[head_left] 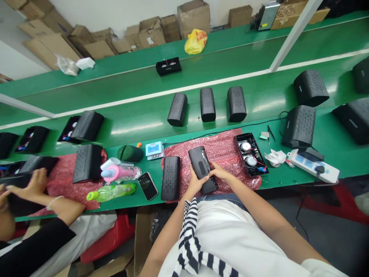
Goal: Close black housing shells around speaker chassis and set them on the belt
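Just in front of my body, a black speaker is tilted with a long oval panel facing up. My left hand wraps round its near left side, thumb lying across the face. With fingers at its right edge, my right hand grips the same speaker. Left of it, a second black speaker with a patterned face lies on red bubble wrap. To the right, an opened speaker shell shows two round drivers and coloured wires.
A phone, green bottle, pink bottle and small meter sit at left. At right are a power strip and crumpled tissue. Several speakers line the green belt. A co-worker's hand holds a dark case.
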The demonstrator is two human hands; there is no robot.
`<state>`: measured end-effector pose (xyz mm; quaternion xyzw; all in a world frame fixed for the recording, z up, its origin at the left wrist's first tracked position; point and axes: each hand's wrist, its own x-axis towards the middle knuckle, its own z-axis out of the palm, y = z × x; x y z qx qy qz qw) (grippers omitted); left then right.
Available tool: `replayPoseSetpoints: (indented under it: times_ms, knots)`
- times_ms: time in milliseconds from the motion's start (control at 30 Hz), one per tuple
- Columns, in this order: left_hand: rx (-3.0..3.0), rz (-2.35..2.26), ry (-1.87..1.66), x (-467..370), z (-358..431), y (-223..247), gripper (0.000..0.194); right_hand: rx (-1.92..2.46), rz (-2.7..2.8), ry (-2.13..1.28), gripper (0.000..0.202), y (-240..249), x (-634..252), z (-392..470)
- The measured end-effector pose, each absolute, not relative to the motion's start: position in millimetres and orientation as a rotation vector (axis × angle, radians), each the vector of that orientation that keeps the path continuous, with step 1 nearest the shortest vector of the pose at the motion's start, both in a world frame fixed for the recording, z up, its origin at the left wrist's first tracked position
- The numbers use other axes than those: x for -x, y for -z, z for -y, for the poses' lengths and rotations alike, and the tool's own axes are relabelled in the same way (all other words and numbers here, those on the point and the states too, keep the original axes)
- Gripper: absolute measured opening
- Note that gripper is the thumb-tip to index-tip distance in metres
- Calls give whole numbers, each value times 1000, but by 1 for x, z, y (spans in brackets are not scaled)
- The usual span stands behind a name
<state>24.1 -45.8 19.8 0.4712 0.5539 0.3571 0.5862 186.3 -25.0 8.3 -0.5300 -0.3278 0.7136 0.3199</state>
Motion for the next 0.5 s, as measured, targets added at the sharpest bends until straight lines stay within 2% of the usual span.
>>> replayPoseSetpoints:
  times_ms: [233, 367, 500]
  knots:
    - [-1049, -1366, -662, -15, 63, -25, 112, 1427, 754, -1880, 66, -9, -173, 48]
    - [-1025, -1394, -688, -16, 65, -23, 110, 1451, 693, -1827, 59, -3, -174, 51]
    - [-958, -1377, -708, -17, 62, -27, 110, 1531, 625, -1924, 52, 7, -182, 48]
